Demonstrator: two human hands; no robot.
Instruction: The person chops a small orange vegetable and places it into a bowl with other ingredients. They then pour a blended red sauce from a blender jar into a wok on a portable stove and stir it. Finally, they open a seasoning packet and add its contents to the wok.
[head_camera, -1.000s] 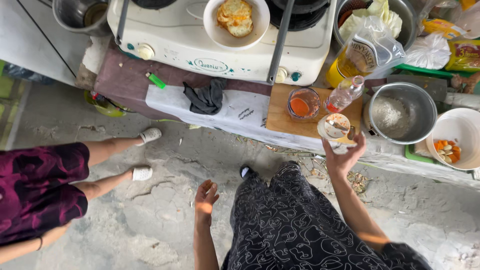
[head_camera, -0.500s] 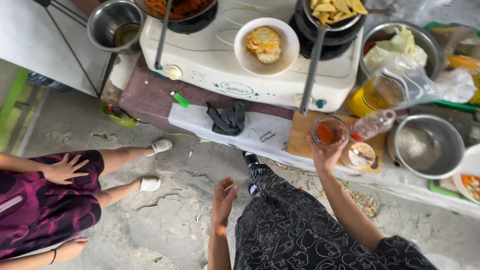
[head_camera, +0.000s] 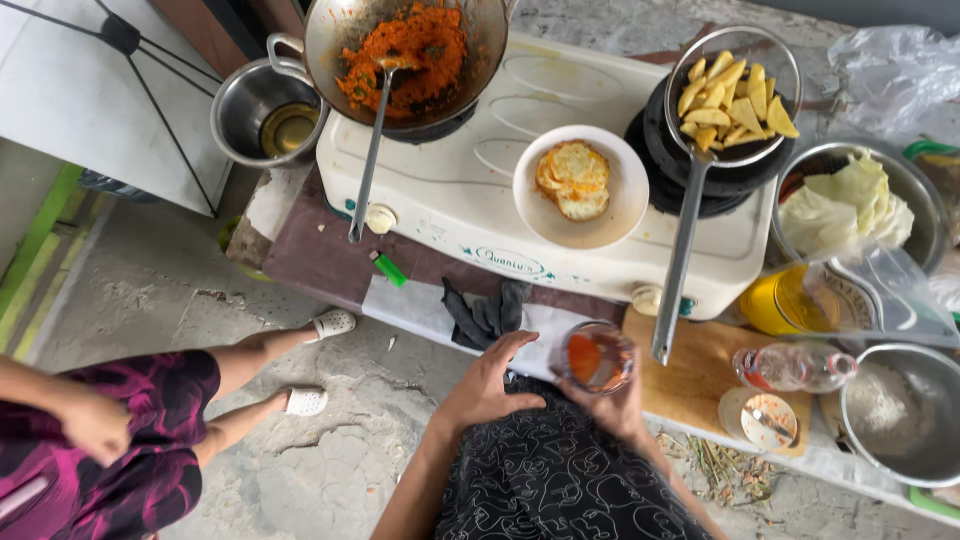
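Note:
My right hand (head_camera: 610, 400) grips a clear glass (head_camera: 596, 358) holding orange-red liquid, lifted just off the near edge of the wooden cutting board (head_camera: 700, 375). My left hand (head_camera: 488, 382) is open with fingers spread, resting on my black patterned lap beside the glass and close to a dark cloth (head_camera: 485, 313). Ahead stands a white two-burner stove (head_camera: 520, 190) with a wok of orange-red paste (head_camera: 405, 55) and a ladle in it, a white bowl of fried pieces (head_camera: 580, 185), and a strainer of potato wedges (head_camera: 733, 95).
A steel pot (head_camera: 262, 115) stands left of the stove. To the right are a bowl of cabbage (head_camera: 850, 205), a yellow oil jug (head_camera: 785, 300), a lying bottle (head_camera: 790, 368), a small lid (head_camera: 760, 420), a steel bowl (head_camera: 895, 410). Another person in purple sits at left (head_camera: 120, 450).
My right hand left the small lid, moved left and took hold of the glass of orange-red liquid, lifting it toward me. My left hand rose to my lap. The view tilted up over the stove.

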